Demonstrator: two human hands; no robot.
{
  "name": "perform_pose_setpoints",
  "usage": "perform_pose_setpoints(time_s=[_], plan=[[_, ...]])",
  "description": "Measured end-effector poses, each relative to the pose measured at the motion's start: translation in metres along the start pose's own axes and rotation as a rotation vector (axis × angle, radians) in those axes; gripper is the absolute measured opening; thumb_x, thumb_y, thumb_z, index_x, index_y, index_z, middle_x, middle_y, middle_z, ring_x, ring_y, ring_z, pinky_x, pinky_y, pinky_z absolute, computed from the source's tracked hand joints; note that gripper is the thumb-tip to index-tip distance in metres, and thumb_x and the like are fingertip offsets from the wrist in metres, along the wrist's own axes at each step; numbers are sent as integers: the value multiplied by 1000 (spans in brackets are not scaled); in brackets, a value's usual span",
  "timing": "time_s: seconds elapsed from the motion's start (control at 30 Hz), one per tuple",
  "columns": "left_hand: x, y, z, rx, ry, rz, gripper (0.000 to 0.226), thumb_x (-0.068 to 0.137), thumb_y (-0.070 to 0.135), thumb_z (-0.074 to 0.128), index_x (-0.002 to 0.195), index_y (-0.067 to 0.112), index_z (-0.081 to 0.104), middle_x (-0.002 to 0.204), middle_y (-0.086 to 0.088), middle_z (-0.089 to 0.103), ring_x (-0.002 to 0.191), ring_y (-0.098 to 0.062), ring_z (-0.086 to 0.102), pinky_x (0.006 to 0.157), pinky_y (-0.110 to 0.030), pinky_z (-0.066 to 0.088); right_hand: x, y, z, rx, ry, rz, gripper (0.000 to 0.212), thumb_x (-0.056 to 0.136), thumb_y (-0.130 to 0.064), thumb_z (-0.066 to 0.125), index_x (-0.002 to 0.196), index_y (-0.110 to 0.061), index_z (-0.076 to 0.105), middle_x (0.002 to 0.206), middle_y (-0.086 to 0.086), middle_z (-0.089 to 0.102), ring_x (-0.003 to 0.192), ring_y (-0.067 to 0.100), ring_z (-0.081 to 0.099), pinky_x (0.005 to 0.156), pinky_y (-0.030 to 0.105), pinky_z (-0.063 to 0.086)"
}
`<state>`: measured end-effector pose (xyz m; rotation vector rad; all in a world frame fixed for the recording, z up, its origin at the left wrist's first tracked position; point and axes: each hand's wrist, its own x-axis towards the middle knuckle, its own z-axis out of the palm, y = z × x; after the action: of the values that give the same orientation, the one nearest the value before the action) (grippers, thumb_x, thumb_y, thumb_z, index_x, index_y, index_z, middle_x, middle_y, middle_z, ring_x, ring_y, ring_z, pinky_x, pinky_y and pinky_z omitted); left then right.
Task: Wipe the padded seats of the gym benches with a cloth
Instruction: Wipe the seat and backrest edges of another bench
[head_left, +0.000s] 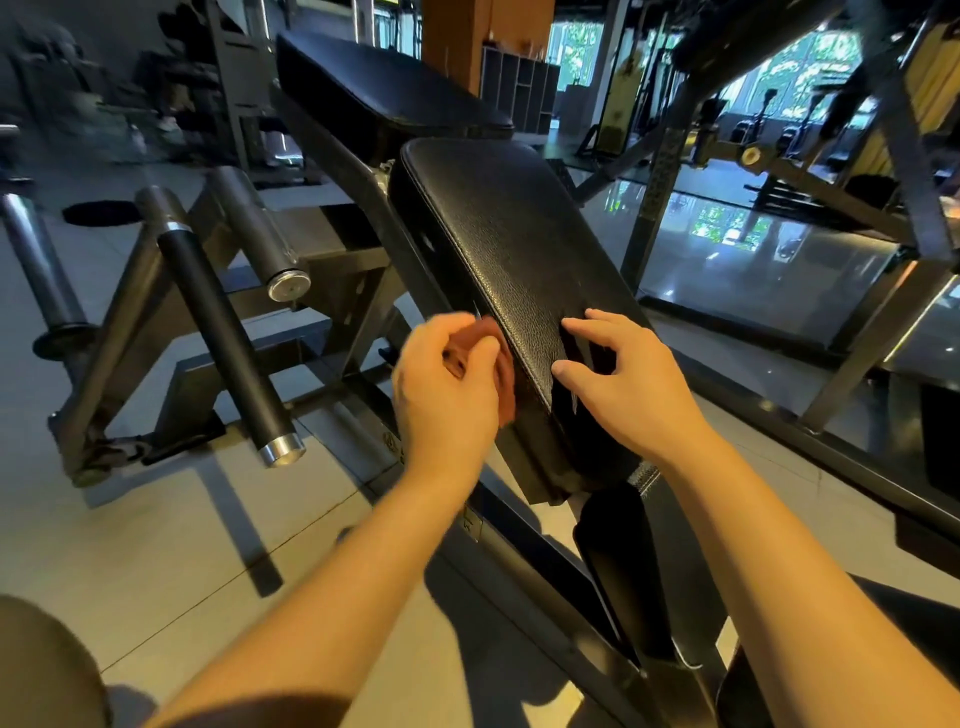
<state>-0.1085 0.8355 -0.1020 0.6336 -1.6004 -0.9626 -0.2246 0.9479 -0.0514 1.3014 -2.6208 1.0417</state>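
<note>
A black padded seat slopes up and away from me on a steel frame, with a second black pad beyond it. My left hand grips a reddish-brown cloth against the near left edge of the seat. Most of the cloth is hidden by that hand. My right hand rests on the near right part of the same seat, fingers spread and loosely bent, holding nothing.
Steel weight pegs and a black padded roller stick out at the left of the frame. A lower black pad sits below my hands. More gym machines stand on the glossy tiled floor at the right.
</note>
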Motion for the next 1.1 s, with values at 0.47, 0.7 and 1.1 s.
perform_pose_setpoints(time_s=[0.47, 0.7, 1.1], plan=[[-23, -13, -3, -1, -89, 9, 17, 94, 18, 70, 108, 27, 70, 102, 16, 65, 101, 1, 62, 87, -14, 48, 1, -6, 6, -33, 41, 28, 49, 97, -36, 66, 144, -31, 55, 159, -6, 41, 147, 18, 36, 116, 43, 34], [79, -7, -21, 68, 5, 28, 13, 94, 24, 68, 107, 25, 68, 103, 7, 68, 102, -8, 63, 93, -34, 54, -1, -10, 9, -26, 52, 40, 50, 96, -32, 66, 145, -29, 55, 158, -4, 42, 145, 19, 39, 117, 44, 36], [48, -2, -12, 53, -43, 89, 12, 93, 19, 68, 105, 22, 68, 102, 8, 65, 101, -7, 61, 89, -25, 53, 3, -13, 14, -48, 94, 59, 48, 97, -32, 65, 144, -26, 56, 157, -2, 45, 145, 19, 39, 117, 42, 34]])
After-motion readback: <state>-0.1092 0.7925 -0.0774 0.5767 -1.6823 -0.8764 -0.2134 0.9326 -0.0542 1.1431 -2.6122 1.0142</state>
